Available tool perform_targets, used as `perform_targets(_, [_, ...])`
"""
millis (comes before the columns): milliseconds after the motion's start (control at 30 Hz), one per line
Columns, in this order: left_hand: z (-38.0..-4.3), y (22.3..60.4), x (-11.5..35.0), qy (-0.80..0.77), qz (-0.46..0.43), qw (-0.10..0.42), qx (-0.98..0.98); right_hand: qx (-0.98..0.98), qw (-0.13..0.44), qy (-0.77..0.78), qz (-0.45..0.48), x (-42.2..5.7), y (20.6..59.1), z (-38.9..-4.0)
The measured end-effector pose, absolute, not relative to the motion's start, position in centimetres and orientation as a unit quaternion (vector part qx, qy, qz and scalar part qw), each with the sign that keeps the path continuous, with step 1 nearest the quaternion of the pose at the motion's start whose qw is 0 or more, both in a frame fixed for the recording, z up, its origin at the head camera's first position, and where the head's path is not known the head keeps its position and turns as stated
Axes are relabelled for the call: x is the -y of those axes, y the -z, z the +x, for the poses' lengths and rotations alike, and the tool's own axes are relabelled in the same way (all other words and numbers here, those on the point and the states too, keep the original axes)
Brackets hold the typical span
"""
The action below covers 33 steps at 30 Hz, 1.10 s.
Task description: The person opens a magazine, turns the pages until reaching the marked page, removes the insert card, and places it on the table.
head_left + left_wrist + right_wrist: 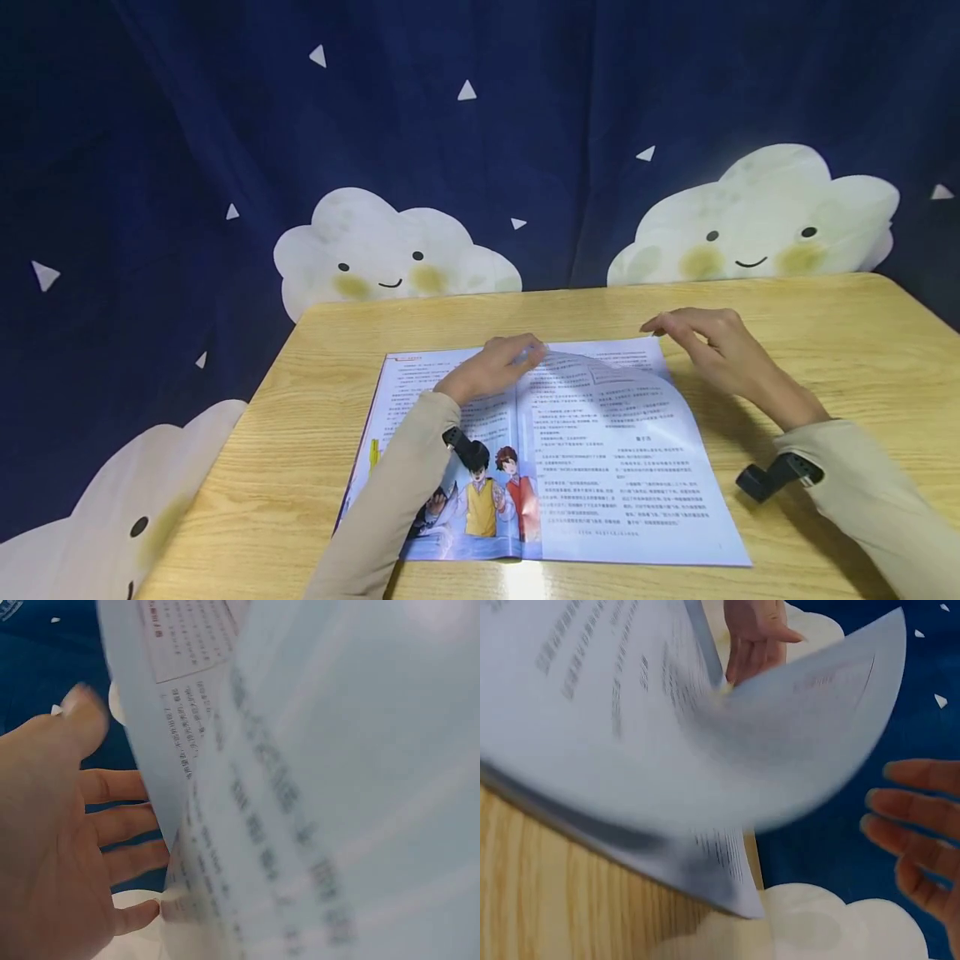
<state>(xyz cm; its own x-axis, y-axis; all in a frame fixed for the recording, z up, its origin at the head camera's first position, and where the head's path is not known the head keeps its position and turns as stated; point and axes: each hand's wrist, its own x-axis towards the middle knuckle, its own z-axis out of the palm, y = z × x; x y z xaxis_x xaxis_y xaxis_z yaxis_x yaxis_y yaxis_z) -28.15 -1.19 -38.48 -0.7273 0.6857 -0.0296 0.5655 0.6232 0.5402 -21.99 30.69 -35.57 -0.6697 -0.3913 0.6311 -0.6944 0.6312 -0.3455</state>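
Observation:
An open magazine (637, 533) lies on the table, with printed text on both sides and a picture of several cartoon figures at the lower left. One right-hand page (817, 727) is lifted and curls over at its top. My left hand (487, 368) is above the top of the magazine near the fold; in the left wrist view its straight fingers (124, 821) meet the edge of the raised page. Beyond the top right corner is my right hand (720, 346), its fingers (915, 806) loosely bent and apart from the lifted page, holding nothing.
The wooden table (247, 467) reaches past the magazine on both sides. Behind it hangs a dark blue curtain (555, 125) printed with white clouds and triangles. Each wrist wears a black strap with a small camera (757, 482).

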Motion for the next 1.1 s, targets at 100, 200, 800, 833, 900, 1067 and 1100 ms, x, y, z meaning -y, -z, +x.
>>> perform_targets(100, [-27.9,38.3,1.4,-0.276,0.333,0.119,-0.894,0.892,0.215,-0.274,0.288,-31.0,35.6,-22.3])
perform_targets(200, [-27.9,38.2,1.5,-0.279,0.324,0.12,-0.896,0.912,0.158,-0.254,0.282,-31.2,35.9,-22.7])
perform_targets(800, [-27.9,37.6,1.8,-0.206,0.379,0.115,-0.895,0.953,-0.032,-0.164,0.254,-32.0,38.0,-23.2])
perform_targets(833, [-27.9,37.7,1.8,-0.192,0.388,0.116,-0.894,0.952,-0.036,-0.166,0.255,-32.0,38.0,-23.2])
perform_targets(900, [-27.8,37.8,1.8,-0.171,0.4,0.114,-0.893,0.952,-0.045,-0.167,0.252,-31.9,38.2,-23.1])
perform_targets(1067, [-27.4,37.9,1.8,-0.156,0.403,0.11,-0.895,0.955,-0.059,-0.169,0.237,-31.9,38.5,-23.1])
perform_targets(1100, [-27.4,37.9,1.8,-0.156,0.402,0.109,-0.896,0.955,-0.059,-0.17,0.236,-32.0,38.6,-23.1])
